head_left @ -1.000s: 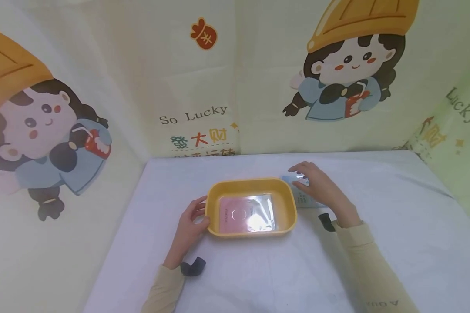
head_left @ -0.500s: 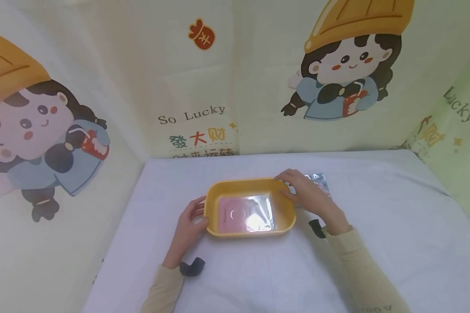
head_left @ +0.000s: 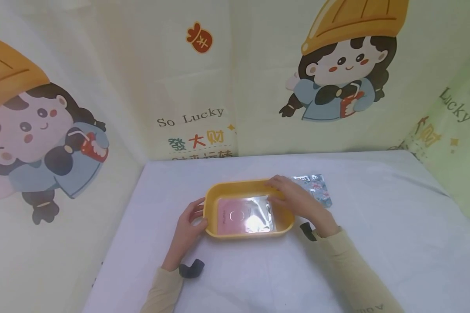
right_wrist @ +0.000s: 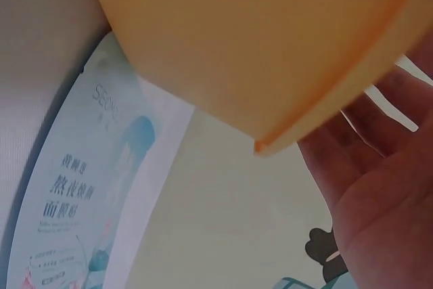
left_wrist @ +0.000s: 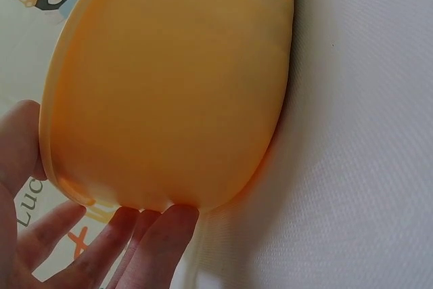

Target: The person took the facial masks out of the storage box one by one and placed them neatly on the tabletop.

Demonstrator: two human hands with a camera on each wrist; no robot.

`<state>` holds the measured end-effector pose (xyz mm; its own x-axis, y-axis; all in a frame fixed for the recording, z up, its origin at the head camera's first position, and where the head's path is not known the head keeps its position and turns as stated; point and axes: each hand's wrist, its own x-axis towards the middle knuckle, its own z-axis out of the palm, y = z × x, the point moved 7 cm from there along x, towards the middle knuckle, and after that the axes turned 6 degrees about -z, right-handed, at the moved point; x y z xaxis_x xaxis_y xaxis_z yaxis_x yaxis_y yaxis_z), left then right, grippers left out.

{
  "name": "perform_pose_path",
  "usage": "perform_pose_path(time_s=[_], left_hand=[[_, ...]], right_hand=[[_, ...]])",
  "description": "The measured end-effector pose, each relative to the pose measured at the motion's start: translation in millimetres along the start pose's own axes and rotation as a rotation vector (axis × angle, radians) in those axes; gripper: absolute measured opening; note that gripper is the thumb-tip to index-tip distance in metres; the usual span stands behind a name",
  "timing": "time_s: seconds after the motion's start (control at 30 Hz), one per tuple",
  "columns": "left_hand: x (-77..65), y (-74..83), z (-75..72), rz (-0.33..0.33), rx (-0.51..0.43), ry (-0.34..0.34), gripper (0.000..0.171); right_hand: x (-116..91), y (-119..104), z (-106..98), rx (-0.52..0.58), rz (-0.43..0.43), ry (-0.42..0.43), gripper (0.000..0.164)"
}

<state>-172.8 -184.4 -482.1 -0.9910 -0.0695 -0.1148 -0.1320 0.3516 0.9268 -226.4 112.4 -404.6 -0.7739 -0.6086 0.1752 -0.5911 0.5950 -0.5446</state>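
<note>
A yellow plastic basin (head_left: 235,188) sits on the table, with a flat pink packet (head_left: 231,216) lying inside, shiny silver on its right part. My left hand (head_left: 189,227) holds the basin's left end. In the left wrist view, my left hand's fingers (left_wrist: 162,248) touch the wall of the basin (left_wrist: 176,93) and the thumb lies at its rim. My right hand (head_left: 297,200) reaches over the basin's right end, fingertips above its inside; nothing shows in its grasp. In the right wrist view, a face mask sachet (right_wrist: 74,194) lies beside the basin (right_wrist: 257,38), apart from the hand (right_wrist: 385,194).
Behind the right hand, the sachet's floral part (head_left: 315,187) shows on the white tablecloth (head_left: 376,208). A printed cloth backdrop (head_left: 258,130) rises behind the table and along both sides. Black devices (head_left: 192,268) sit at both wrists.
My right hand has moved left and slightly down, from over the face mask sachet to over the basin's right end, uncovering the sachet's floral part. The left hand keeps its hold.
</note>
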Motion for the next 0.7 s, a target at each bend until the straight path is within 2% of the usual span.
perform_pose_path(time_s=[0.2,0.4,0.7], left_hand=[[-1.6,2.2,-0.7,0.019,0.011,0.007,0.061],[-1.6,2.9,-0.4,0.014,0.015,0.006,0.061],[-1.7,0.4,0.2,-0.005,0.001,-0.004,0.061]], right_hand=[[4.3,-2.0,12.2,-0.016,-0.010,-0.043,0.051],[9.6,-0.6,27.6,-0.017,-0.055,-0.079,0.063],[11.5,0.1,39.4,-0.046,-0.074,-0.076,0.063]])
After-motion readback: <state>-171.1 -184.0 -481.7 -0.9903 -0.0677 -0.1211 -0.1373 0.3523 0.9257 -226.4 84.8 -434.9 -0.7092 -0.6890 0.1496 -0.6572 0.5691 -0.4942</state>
